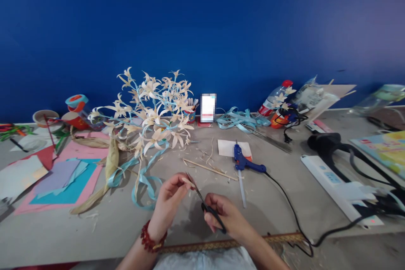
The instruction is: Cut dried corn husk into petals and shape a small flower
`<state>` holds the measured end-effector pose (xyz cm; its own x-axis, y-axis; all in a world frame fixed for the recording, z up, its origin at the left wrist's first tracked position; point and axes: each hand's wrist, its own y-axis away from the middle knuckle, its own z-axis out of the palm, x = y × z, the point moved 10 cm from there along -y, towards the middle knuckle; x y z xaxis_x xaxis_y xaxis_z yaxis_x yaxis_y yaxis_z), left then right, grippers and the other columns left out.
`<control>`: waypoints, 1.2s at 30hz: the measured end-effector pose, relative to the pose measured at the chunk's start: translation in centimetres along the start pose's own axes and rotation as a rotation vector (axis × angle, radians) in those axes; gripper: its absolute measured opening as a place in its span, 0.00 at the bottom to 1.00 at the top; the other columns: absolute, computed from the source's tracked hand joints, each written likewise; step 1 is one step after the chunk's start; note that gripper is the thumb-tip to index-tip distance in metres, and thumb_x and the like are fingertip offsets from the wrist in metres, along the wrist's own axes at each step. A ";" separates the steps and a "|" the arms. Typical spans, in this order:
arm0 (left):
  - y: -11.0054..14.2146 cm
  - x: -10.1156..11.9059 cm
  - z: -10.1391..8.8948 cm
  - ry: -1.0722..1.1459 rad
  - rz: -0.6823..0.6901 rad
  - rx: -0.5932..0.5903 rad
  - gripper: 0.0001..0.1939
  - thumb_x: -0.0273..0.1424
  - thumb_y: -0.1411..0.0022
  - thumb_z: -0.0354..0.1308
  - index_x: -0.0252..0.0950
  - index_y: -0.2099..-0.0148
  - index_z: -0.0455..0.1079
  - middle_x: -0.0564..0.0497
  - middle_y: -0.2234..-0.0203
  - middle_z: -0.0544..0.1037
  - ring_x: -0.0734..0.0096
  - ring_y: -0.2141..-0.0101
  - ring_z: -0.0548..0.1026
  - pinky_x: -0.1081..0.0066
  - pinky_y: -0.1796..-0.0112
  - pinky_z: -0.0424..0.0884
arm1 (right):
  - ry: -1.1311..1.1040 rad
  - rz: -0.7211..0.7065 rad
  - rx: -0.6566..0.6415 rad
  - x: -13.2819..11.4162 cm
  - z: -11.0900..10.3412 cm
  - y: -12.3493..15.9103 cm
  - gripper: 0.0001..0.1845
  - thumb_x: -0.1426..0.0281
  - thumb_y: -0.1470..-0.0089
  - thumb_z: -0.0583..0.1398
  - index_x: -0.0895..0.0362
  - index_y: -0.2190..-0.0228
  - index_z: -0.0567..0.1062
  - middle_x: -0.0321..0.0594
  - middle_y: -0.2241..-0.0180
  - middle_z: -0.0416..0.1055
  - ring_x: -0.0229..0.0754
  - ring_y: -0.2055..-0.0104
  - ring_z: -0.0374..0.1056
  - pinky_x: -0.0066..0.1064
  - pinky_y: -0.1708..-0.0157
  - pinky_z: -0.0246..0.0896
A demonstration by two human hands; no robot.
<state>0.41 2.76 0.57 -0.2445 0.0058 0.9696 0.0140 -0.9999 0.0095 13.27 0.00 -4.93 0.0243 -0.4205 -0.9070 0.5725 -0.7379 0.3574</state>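
Observation:
My left hand [172, 194], with a red bead bracelet at the wrist, pinches a small pale strip of corn husk [189, 182] between thumb and fingers. Dark-handled scissors [217, 218] are gripped in my right hand [223, 211]. Their blades point up and left, right beside the strip; whether they touch it I cannot tell. Beyond my left hand stands a bunch of cream husk flowers [153, 114] on blue-wrapped stems. Dried corn husks [112, 162] and a light blue ribbon [147, 187] lie left of that hand.
A blue glue gun [243, 160] with a glue stick lies ahead of my right hand, its black cable trailing right. Near it is a thin stick [210, 169]. Coloured paper [85, 183] covers the left; a white power strip [335, 185] lies right. A bottle [268, 103] leans by the wall.

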 end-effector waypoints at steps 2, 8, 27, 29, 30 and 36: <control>0.0 0.1 0.0 0.005 -0.001 -0.001 0.07 0.32 0.40 0.60 0.35 0.69 0.72 0.50 0.71 0.75 0.68 0.67 0.71 0.72 0.63 0.65 | 0.003 -0.001 0.006 0.2 -0.1 0.0 0.31 0.44 0.63 0.66 0.53 0.76 0.61 0.25 0.84 0.59 0.31 0.83 0.54 0.24 0.81 0.45; 0.0 0.2 0.2 0.015 -0.004 -0.010 0.07 0.32 0.40 0.61 0.36 0.69 0.71 0.49 0.70 0.76 0.68 0.67 0.71 0.72 0.63 0.66 | 0.047 -0.003 0.016 0.6 -0.5 -0.1 0.28 0.48 0.61 0.67 0.53 0.77 0.59 0.24 0.85 0.58 0.30 0.83 0.53 0.23 0.82 0.44; 0.1 0.7 0.6 -0.106 -0.057 -0.104 0.12 0.31 0.38 0.56 0.36 0.74 0.72 0.49 0.74 0.77 0.66 0.68 0.72 0.71 0.63 0.64 | 0.161 -0.019 0.009 -0.2 -1.0 -0.2 0.28 0.49 0.62 0.69 0.54 0.78 0.60 0.25 0.85 0.60 0.30 0.84 0.54 0.23 0.83 0.43; 0.1 0.5 0.8 -0.128 -0.079 -0.131 0.12 0.32 0.38 0.57 0.35 0.74 0.72 0.50 0.75 0.76 0.68 0.69 0.71 0.72 0.65 0.64 | 0.162 -0.020 -0.013 -0.2 -0.8 -0.3 0.28 0.49 0.61 0.68 0.54 0.78 0.60 0.25 0.85 0.59 0.30 0.84 0.54 0.22 0.83 0.43; 0.1 0.4 0.8 -0.134 -0.090 -0.141 0.12 0.32 0.38 0.57 0.35 0.74 0.72 0.51 0.76 0.75 0.69 0.70 0.71 0.73 0.65 0.64 | 0.164 -0.021 -0.016 -0.2 -0.8 -0.3 0.29 0.49 0.61 0.68 0.54 0.78 0.60 0.24 0.85 0.59 0.30 0.84 0.54 0.22 0.83 0.43; 0.0 -0.1 0.7 -0.109 -0.099 -0.174 0.12 0.33 0.39 0.58 0.33 0.73 0.73 0.50 0.76 0.76 0.69 0.71 0.72 0.72 0.66 0.65 | 0.171 -0.033 -0.001 -0.1 -1.0 -0.4 0.28 0.51 0.62 0.70 0.54 0.78 0.60 0.24 0.85 0.58 0.30 0.84 0.53 0.22 0.84 0.41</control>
<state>1.16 2.77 0.64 -0.1296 0.0960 0.9869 -0.1741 -0.9820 0.0727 13.91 0.88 -5.19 0.1446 -0.2996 -0.9431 0.5763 -0.7492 0.3264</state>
